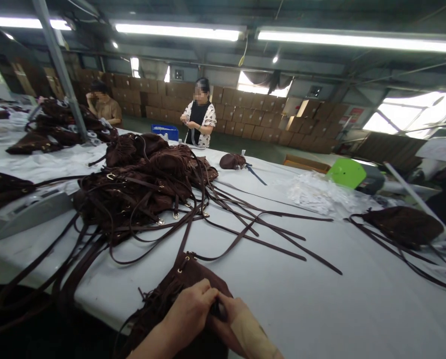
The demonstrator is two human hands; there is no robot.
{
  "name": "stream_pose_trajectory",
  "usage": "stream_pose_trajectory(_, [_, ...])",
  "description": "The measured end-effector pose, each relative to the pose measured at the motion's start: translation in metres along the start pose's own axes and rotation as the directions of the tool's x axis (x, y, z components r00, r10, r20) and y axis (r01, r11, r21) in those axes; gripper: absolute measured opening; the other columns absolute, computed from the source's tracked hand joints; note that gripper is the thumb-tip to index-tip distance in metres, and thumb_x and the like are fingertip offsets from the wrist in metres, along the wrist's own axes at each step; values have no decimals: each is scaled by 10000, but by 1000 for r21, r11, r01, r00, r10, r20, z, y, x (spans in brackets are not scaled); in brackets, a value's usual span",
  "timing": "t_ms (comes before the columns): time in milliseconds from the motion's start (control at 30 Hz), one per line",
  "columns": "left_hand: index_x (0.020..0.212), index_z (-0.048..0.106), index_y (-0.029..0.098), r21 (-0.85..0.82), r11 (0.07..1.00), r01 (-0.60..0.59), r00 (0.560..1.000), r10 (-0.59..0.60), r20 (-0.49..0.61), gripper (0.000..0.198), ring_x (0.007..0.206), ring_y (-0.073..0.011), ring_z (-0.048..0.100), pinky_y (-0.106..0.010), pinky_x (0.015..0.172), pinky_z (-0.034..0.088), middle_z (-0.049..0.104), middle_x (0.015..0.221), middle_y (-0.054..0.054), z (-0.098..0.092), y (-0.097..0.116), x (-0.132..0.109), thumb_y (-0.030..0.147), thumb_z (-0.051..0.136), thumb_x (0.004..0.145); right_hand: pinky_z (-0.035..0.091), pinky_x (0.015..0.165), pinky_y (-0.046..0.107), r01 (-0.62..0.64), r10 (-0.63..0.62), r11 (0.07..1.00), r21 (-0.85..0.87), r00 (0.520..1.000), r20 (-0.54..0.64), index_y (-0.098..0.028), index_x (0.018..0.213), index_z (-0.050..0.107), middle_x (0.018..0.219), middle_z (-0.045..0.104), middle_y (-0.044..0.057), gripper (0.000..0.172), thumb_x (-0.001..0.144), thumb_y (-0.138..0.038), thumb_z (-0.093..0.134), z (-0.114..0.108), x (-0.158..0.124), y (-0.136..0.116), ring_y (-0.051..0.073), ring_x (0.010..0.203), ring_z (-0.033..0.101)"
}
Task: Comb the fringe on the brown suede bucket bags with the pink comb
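Observation:
A dark brown fringed bag [198, 270] with gold eyelets and a strap lies at the near edge of the white table. Over it, my left hand [190, 310] is closed, its fingers bent and gripping the bag's material. My right hand [237, 321] meets it from the other side, thumb and fingers pinched on the same part of the bag. The fingertips of both hands come together, and the small detail between them is hidden. Just beyond, a large heap of similar brown bags [144, 184] spreads its long straps across the table.
Another brown bag [404, 227] lies at the right, beside clear plastic bags [314, 192] and a green device [346, 173]. A small bag [232, 160] sits farther back. Across the table stands a person [200, 117] near a blue crate [165, 131]. A metal post [64, 70] rises at left.

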State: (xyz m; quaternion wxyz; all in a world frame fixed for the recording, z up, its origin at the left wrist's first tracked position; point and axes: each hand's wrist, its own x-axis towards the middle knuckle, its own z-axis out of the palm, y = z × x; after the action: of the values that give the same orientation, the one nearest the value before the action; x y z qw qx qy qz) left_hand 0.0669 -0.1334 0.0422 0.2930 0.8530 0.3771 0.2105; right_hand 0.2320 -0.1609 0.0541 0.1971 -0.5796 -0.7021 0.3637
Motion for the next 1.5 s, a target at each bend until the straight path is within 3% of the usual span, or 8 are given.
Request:
stream_pose_trajectory(233, [1407, 385, 259, -515, 857, -6, 878, -242, -413, 586, 1279, -263, 424, -446, 1090, 345, 443, 1398, -98, -48, 4, -7, 196, 538, 845, 199, 296, 155, -222, 133, 553, 803, 975, 177, -122, 1107, 627, 422, 439, -96, 519, 826, -558, 630, -6, 3, -11, 50, 284, 290])
stream_pose_trajectory(400, [1481, 252, 243, -794, 608, 1, 923, -306, -234, 838, 1300, -265, 432, -430, 1113, 322, 445, 1423, -89, -52, 5, -12, 133, 603, 728, 197, 267, 136, -145, 59, 389, 910, 989, 132, -103, 1154, 611, 400, 471, -84, 560, 826, -555, 650, -26, 0, -45, 40, 260, 270])
stream_pose_trajectory(533, [1429, 349, 185, -847, 523, 99, 977, -211, -16, 893, 1013, -211, 593, -339, 947, 456, 630, 1144, -64, -11, 9, 11, 103, 716, 619, 315, 312, 131, -146, 176, 400, 905, 981, 81, -138, 1233, 593, 556, 628, -13, 630, 762, -536, 723, -26, 0, -50, 59, 335, 426])
stream_pose_trajectory(633, [1066, 612, 115, -802, 585, 123, 975, -222, -12, 390, 796, -171, 605, -249, 712, 473, 667, 868, -44, 24, 5, 33, 193, 705, 696, 352, 342, 123, -176, 292, 407, 896, 955, 55, -161, 1243, 598, 614, 653, 3, 655, 716, -515, 761, -22, 1, -33, 63, 382, 480])
stream_pose_trajectory(700, [828, 636, 123, -629, 748, 210, 959, -284, -19, 132, 736, -169, 611, -228, 626, 438, 665, 772, -45, 43, 1, 44, 250, 627, 795, 281, 292, 125, -219, 365, 441, 871, 930, 49, -145, 1282, 574, 503, 593, -20, 738, 706, -574, 741, -14, 0, -14, 72, 329, 437])
stream_pose_trajectory(867, [969, 659, 202, -27, 889, 457, 879, -457, -135, 349, 811, -197, 678, -240, 657, 446, 710, 827, -71, 75, -10, 62, 357, 347, 995, 252, 295, 140, -160, 472, 439, 884, 878, -76, -107, 1206, 631, 486, 565, -28, 879, 542, -651, 822, 22, -17, 24, 39, 311, 340])
stream_pose_trajectory(1167, [1039, 608, 188, 161, 880, 447, 894, -447, -41, 363, 819, -249, 707, -293, 680, 484, 725, 848, -113, 94, -19, 86, 351, 286, 1012, 120, 263, 153, -271, 567, 471, 839, 822, -54, -91, 1362, 498, 357, 379, -103, 1032, 595, -733, 749, 18, -74, 22, 46, 280, 208])
stream_pose_trajectory(1500, [1035, 610, 177, 56, 901, 430, 903, -427, -58, 328, 804, -235, 698, -293, 696, 471, 715, 815, -110, 92, -27, 87, 330, 322, 1004, 329, 376, 250, -333, 436, 852, 404, 879, -195, -62, 1400, 488, 395, 406, -41, 991, 749, -809, 507, 4, -94, 37, 128, 348, 354])
